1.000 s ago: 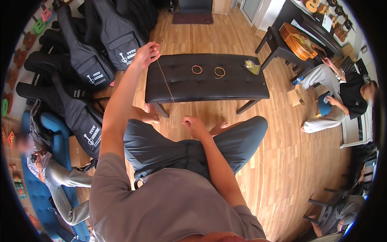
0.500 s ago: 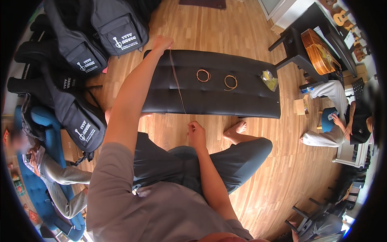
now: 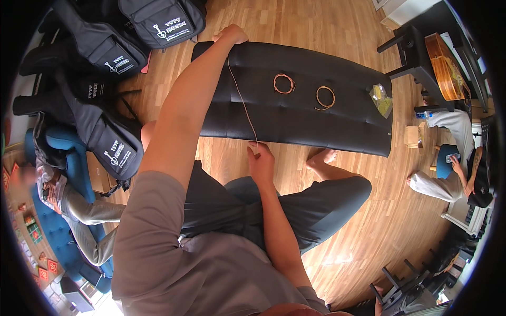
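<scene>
A thin copper-coloured guitar string (image 3: 242,99) runs slantwise across the left part of a black padded bench (image 3: 327,134). At its far end, by the bench's far left edge, my left hand (image 3: 232,35) is closed on it with the arm stretched out. My right hand (image 3: 261,160) pinches the other end just off the near edge. Between the hands the string looks almost straight. Two coils lie apart on the bench top: a reddish coiled string (image 3: 284,92) and a golden coiled string (image 3: 325,107). A clear plastic packet with yellow-green in it (image 3: 381,100) rests at the right end.
Black guitar bags (image 3: 113,145) stand at the left beside a blue sofa (image 3: 58,231), where a person sits. Another person in pale trousers (image 3: 440,187) sits at the right. An acoustic guitar (image 3: 443,68) leans by a black stool, near an open cardboard box (image 3: 414,136).
My right hand has come up to the bench's near edge and now holds the string's near end. The string slants more to the right. The whole view has shifted a little.
</scene>
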The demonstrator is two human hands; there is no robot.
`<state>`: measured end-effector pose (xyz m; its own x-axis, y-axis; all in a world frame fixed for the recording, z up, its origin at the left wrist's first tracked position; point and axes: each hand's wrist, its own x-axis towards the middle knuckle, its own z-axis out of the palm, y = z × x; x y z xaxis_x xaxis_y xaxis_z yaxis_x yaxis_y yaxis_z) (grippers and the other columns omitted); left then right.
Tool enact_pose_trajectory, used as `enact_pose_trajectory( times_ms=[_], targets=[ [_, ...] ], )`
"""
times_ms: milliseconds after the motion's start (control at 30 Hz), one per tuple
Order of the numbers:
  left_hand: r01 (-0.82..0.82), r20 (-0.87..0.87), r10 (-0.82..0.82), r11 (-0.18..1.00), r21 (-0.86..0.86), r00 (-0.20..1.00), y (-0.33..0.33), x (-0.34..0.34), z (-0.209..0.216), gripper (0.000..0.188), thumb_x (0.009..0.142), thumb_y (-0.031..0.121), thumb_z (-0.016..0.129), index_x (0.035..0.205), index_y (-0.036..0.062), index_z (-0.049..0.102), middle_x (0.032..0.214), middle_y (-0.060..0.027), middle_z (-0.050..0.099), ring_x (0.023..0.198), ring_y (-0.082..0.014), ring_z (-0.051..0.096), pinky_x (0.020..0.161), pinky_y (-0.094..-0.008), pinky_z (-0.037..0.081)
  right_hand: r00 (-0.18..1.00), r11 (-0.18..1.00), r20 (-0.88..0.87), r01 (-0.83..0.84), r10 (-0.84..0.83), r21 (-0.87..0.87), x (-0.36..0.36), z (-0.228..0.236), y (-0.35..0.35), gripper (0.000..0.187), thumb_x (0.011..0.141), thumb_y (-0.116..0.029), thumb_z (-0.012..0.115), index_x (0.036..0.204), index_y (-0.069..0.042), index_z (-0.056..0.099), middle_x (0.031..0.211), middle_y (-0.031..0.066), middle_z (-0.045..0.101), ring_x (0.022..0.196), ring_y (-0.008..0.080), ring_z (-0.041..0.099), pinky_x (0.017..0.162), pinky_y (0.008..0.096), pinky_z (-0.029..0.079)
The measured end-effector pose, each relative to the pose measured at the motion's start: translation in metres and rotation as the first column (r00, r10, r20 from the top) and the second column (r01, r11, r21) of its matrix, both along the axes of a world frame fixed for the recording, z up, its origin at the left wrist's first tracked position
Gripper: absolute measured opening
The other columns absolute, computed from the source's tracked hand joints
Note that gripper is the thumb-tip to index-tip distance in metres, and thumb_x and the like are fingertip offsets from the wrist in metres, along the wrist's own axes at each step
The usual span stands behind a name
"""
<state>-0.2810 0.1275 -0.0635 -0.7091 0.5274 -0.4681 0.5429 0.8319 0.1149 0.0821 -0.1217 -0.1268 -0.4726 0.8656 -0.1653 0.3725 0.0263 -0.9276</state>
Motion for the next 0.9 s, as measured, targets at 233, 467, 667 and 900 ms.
enact_pose_trajectory(
  times_ms=[233,467,667,900],
  targets=[
    [-0.021,0.043,0.017,0.996,0.091,0.999,-0.002,-0.026,-0.025,0.075,0.073,0.054,0.083,0.132,0.0098,0.065,0.142,-0.0111,0.06,0.131,-0.0333,0.056,0.105,-0.0507,0.041,1.0,0.998,-0.014,0.004,-0.003,0.057,-0.007,0.014,-0.01,0.027,0.083,-0.014,0.08,0.109,-0.008,0.071,0.104,0.0107,0.072,0.06,0.0215,0.065,0.063,0.0348,0.053],
    [0.153,0.066,-0.162,0.98,0.131,0.985,0.004,-0.038,-0.03,0.085,0.072,0.061,0.082,0.131,0.0023,0.065,0.141,-0.0162,0.06,0.13,-0.035,0.057,0.103,-0.0543,0.044,0.996,0.997,-0.057,0.067,-0.065,0.042,-0.008,0.021,-0.008,0.033,0.081,-0.017,0.083,0.109,-0.004,0.071,0.108,0.0126,0.071,0.06,0.0227,0.063,0.062,0.0344,0.052],
    [0.258,0.203,-0.301,0.942,0.216,0.932,-0.018,-0.039,0.008,0.084,0.077,0.068,0.073,0.131,0.0038,0.065,0.138,-0.0178,0.062,0.127,-0.0328,0.06,0.101,-0.0389,0.049,0.997,0.995,-0.028,0.069,-0.067,0.065,-0.004,0.013,-0.014,0.05,0.079,-0.025,0.086,0.118,-0.002,0.066,0.114,0.0156,0.069,0.096,0.032,0.068,0.084,0.04,0.054],
    [0.42,-0.387,-0.185,0.566,0.709,0.903,-0.071,0.049,0.076,0.05,0.086,0.053,0.071,0.111,0.0093,0.073,0.119,-0.0165,0.069,0.118,-0.035,0.061,0.098,-0.0452,0.049,0.996,0.999,0.069,0.053,-0.054,0.006,0.009,0.026,-0.015,0.08,0.07,-0.039,0.091,0.132,-0.001,0.057,0.131,0.0185,0.059,0.118,0.0372,0.06,0.097,0.0432,0.05]
  ],
)
